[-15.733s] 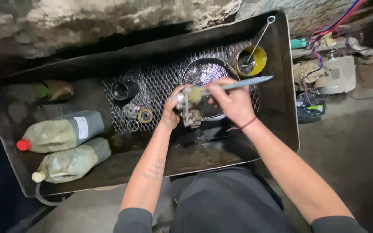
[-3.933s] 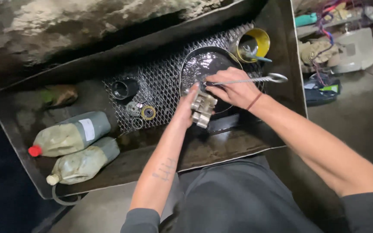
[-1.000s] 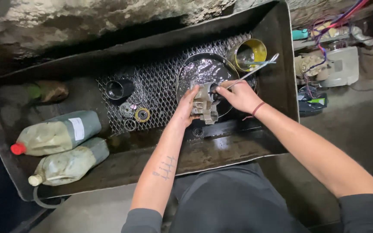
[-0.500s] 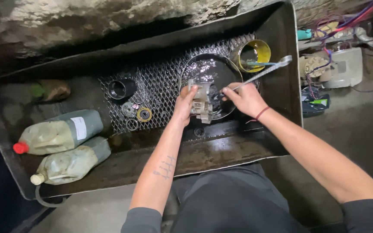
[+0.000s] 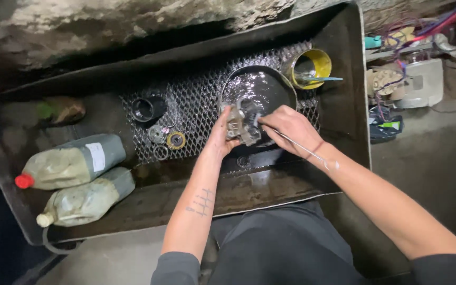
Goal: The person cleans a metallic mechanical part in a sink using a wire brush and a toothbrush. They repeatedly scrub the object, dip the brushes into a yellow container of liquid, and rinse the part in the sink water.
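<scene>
Far left in a grimy black metal tray [image 5: 344,79], two cloudy plastic bottles [image 5: 75,163] lie on their sides, one with a red cap, one with a pale cap. Next along, on the wire mesh [image 5: 196,100], sit a black cup [image 5: 148,108] and a few loose rings [image 5: 176,140]. At centre, the left hand [image 5: 222,138] is closed around a small grey metal part [image 5: 241,124], holding it over a dark bowl [image 5: 259,87] of shiny liquid. Just beside it, the right hand [image 5: 291,126] has its fingers pinched on a thin metal tool [image 5: 296,146], whose shaft now trails back along the wrist; half a second ago the same tool stuck out to the right, toward the tray wall, so the working end has swung in against the part. Further right, a yellow tin [image 5: 312,66] holds a blue-handled brush [image 5: 320,79]. Beyond the tray lies a tangle of wires [image 5: 412,37] and pale casings
</scene>
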